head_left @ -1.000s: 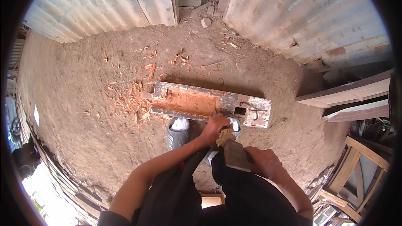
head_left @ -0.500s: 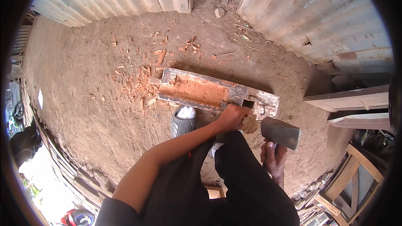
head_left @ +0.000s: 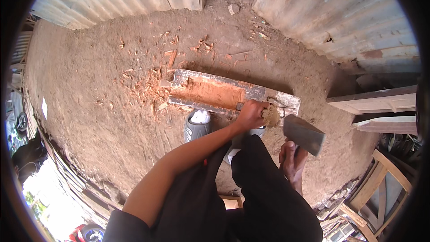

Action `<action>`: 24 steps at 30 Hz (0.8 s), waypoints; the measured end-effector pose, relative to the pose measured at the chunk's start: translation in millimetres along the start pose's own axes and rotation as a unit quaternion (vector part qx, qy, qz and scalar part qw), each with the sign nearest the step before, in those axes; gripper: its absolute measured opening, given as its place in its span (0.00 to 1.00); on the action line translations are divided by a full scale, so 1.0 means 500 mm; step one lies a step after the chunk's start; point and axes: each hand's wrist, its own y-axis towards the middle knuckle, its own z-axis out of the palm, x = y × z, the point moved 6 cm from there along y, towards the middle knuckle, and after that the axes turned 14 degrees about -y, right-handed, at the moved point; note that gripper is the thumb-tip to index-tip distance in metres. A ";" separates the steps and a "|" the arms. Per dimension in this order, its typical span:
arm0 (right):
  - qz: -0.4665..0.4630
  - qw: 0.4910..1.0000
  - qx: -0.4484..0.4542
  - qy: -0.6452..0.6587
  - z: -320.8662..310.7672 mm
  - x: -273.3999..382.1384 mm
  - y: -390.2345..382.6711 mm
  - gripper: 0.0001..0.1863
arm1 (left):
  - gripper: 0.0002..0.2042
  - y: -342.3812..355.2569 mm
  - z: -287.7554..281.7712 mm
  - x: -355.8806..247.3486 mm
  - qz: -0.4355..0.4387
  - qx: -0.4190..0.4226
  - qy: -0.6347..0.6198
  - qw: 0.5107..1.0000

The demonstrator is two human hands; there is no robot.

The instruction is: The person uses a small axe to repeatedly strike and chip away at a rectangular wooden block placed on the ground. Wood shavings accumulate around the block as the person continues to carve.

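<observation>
A long wooden block [head_left: 258, 93] with worn dark and whitish paint lies on the ground ahead of me. Its left part has a long hollow [head_left: 212, 93] cut into it, showing fresh orange wood. My left hand [head_left: 251, 115] is closed around a chisel [head_left: 270, 116], whose frayed wooden butt faces right and whose blade points left at the hollow's near right end. The cutting edge is mostly hidden. To the right of the butt, my right hand [head_left: 293, 157] grips a hammer [head_left: 305, 135] with a big blocky metal head, held apart from the chisel.
Orange wood chips [head_left: 150, 90] litter the dirt left of and beyond the block. My shod left foot [head_left: 197, 125] is against its near side. Corrugated metal sheets [head_left: 340, 22] stand at the far side. Wooden panels [head_left: 374, 103] and a wooden frame [head_left: 380, 192] are at right.
My left hand and the chisel have shifted slightly away from me, now covering the dark square opening in the block. The hammer has moved a little up and right, still clear of the chisel.
</observation>
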 end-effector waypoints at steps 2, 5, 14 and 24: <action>0.050 0.995 -0.053 0.070 0.008 0.006 -0.011 0.14 | 0.12 0.000 0.012 0.007 -0.009 0.000 -0.003 1.000; 0.131 0.986 0.082 -0.061 0.032 -0.067 -0.006 0.17 | 0.12 0.001 0.022 0.005 -0.016 -0.002 0.037 0.999; 0.145 0.989 0.037 -0.006 0.037 -0.052 0.007 0.18 | 0.16 -0.003 0.030 0.012 -0.031 0.014 0.045 0.998; 0.168 0.984 0.013 0.050 0.016 -0.058 0.020 0.19 | 0.13 0.003 0.042 0.009 -0.056 0.029 0.089 0.994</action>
